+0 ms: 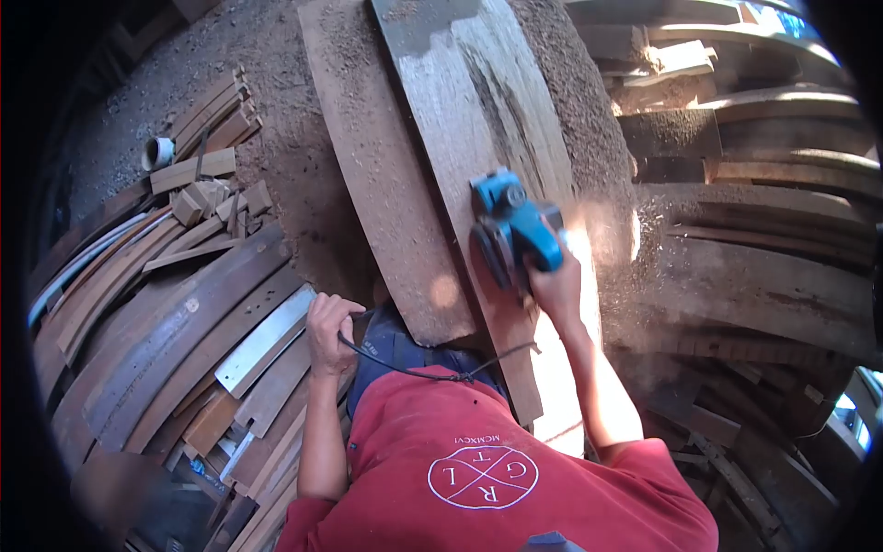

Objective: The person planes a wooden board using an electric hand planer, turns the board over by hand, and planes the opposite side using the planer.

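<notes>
My right hand (557, 287) is wrapped round the rear handle of a teal electric planer (517, 221). The planer rests on a long wooden plank (460, 110), whose far part is pale and weathered, with a reddish-brown planed surface nearer me. My left hand (333, 331) is closed round a black power cord (405, 371), off to the left of the planks. That cord sags in front of my red shirt and runs to the right. A second brown board (368, 166), dusted with shavings, lies alongside the plank on the left.
Stacked boards (184, 322) fill the left side, with short wood offcuts (216, 198) and a white cup-like container (158, 154) beyond. More timber (763, 267) is piled at the right. Wood shavings (575, 92) cover the ground beside the plank, and dust hangs right of the planer.
</notes>
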The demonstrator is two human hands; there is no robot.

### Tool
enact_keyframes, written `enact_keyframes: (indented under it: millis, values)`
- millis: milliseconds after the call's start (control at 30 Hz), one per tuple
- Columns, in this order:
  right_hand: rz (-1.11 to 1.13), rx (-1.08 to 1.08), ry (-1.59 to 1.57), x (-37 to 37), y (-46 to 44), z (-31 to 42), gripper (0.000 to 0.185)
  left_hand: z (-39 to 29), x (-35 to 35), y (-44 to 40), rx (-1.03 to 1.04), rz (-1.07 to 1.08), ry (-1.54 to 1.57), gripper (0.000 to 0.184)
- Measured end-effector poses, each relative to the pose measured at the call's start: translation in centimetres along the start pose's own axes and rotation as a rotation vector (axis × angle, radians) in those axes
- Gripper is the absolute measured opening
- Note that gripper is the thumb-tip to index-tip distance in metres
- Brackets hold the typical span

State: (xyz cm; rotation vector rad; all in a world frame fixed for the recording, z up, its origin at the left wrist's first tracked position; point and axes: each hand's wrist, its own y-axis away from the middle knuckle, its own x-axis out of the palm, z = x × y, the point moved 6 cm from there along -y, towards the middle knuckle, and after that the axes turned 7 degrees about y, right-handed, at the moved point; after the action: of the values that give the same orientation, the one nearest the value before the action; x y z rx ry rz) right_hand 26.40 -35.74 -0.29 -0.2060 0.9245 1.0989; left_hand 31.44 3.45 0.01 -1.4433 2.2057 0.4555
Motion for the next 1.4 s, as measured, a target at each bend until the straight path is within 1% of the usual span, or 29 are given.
enact_keyframes:
  millis: [67, 100, 167, 200, 233, 267, 333, 367, 467, 533, 567, 633, 667, 733, 767, 833, 867, 900, 933, 967, 1000, 1033, 1067, 1133, 1200, 1233, 1267, 1333, 1400]
  values:
    - [-0.020, -0.058, 0.012, 1.3, -6.6, 3.9, 0.065, 0.9, -1.7, -1.6, -0.030, -0.031, 0.021, 0.021]
    - [-0.054, -0.073, 0.088, 1.4, -9.8, 6.7, 0.058, 1.3, -2.8, -2.3, -0.032, -0.083, -0.004, 0.021]
    - [-0.084, -0.107, 0.075, 2.4, -16.4, 11.5, 0.047, 3.0, -4.6, -3.1, -0.053, -0.173, -0.018, 0.023]
    - [-0.182, -0.253, -0.003, 2.4, -19.0, 15.0, 0.034, 3.5, -5.2, -3.5, -0.066, -0.177, -0.019, 0.023]
    - [-0.176, -0.231, 0.084, 3.2, -22.6, 16.4, 0.030, 4.0, -6.0, -3.7, -0.096, -0.186, -0.025, 0.024]
    - [-0.196, -0.233, 0.145, 4.4, -27.0, 16.5, 0.032, 4.4, -6.6, -3.8, -0.125, -0.195, -0.031, 0.026]
    - [-0.228, -0.129, 0.220, 5.5, -33.2, 19.1, 0.038, 5.1, -7.6, -4.1, -0.136, -0.208, -0.041, 0.029]
    - [-0.427, -0.238, 0.275, 6.5, -37.4, 19.1, 0.042, 5.6, -8.1, -4.0, -0.158, -0.213, -0.042, 0.030]
    - [-0.330, -0.147, 0.261, 7.2, -42.3, 22.7, 0.045, 6.5, -9.3, -3.3, -0.163, -0.239, -0.034, 0.029]
    - [-0.232, -0.263, 0.021, 7.0, -40.8, 25.4, 0.027, 6.9, -10.5, -2.2, -0.227, -0.356, -0.028, 0.027]
    - [-0.234, -0.254, 0.013, 7.0, -40.2, 24.5, 0.027, 7.0, -11.1, -1.5, -0.250, -0.407, -0.016, 0.026]
    - [-0.014, -0.154, -0.052, 7.6, -39.1, 22.3, 0.030, 6.8, -11.9, -0.2, -0.247, -0.421, -0.018, 0.028]
    - [-0.060, -0.225, 0.035, 5.1, -32.6, 24.4, 0.029, 6.6, -12.1, 0.5, -0.253, -0.438, -0.011, 0.029]
    - [0.001, -0.056, 0.206, 6.5, -30.4, 17.1, 0.039, 6.6, -11.5, 1.7, -0.192, -0.474, 0.006, 0.033]
    - [-0.006, -0.116, 0.151, 6.2, -25.9, 15.7, 0.033, 6.7, -11.1, 2.5, -0.184, -0.460, 0.015, 0.035]
    - [-0.052, -0.368, -0.048, 4.2, -13.1, 13.5, 0.027, 6.6, -9.6, 3.7, -0.212, -0.438, 0.065, 0.037]
    - [-0.007, -0.166, 0.023, 4.2, -8.4, 9.1, 0.032, 5.7, -8.7, 3.6, -0.221, -0.384, 0.072, 0.036]
    - [0.041, -0.122, -0.021, 2.8, -2.3, 8.5, 0.044, 5.1, -7.4, 3.7, -0.165, -0.353, 0.085, 0.032]
    - [-0.017, -0.038, 0.063, 2.6, 3.4, 2.6, 0.051, 4.5, -6.1, 3.7, -0.110, -0.325, 0.096, 0.029]
    - [0.060, 0.130, 0.027, 1.8, 9.3, -0.3, 0.055, 4.0, -5.4, 3.8, -0.110, -0.327, 0.093, 0.029]
    - [0.130, 0.141, 0.026, 1.4, 15.1, -4.5, 0.066, 2.6, -3.9, 3.7, -0.002, -0.206, -0.003, 0.023]
    - [0.117, 0.054, -0.001, 0.6, 20.8, -8.3, 0.071, 1.4, -2.4, 3.9, 0.102, -0.086, -0.100, 0.018]
    - [0.158, 0.081, 0.005, -0.5, 25.1, -10.6, 0.068, 0.7, -1.7, 4.2, 0.094, -0.092, -0.105, 0.018]
    - [0.291, 0.166, 0.108, -1.6, 31.5, -15.0, 0.062, -0.8, 1.7, 4.9, 0.167, 0.175, -0.120, 0.015]
    - [0.321, 0.178, 0.101, -0.8, 33.0, -16.6, 0.057, -1.6, 3.4, 5.7, 0.149, 0.202, -0.056, 0.014]
    - [0.178, 0.076, -0.025, 0.6, 31.9, -16.5, 0.065, -1.8, 3.9, 5.7, 0.144, 0.237, 0.002, 0.014]
    - [0.104, 0.242, -0.297, 0.9, 28.5, -12.9, 0.067, -1.7, 3.8, 5.4, 0.148, 0.235, 0.001, 0.014]
    - [0.129, 0.206, -0.051, 1.0, 21.4, -5.5, 0.072, -1.6, 2.6, 4.9, 0.153, 0.138, 0.014, 0.015]
    - [0.086, 0.135, -0.001, 2.6, 15.1, -1.8, 0.068, -0.8, 0.9, 3.8, 0.133, 0.087, -0.006, 0.015]
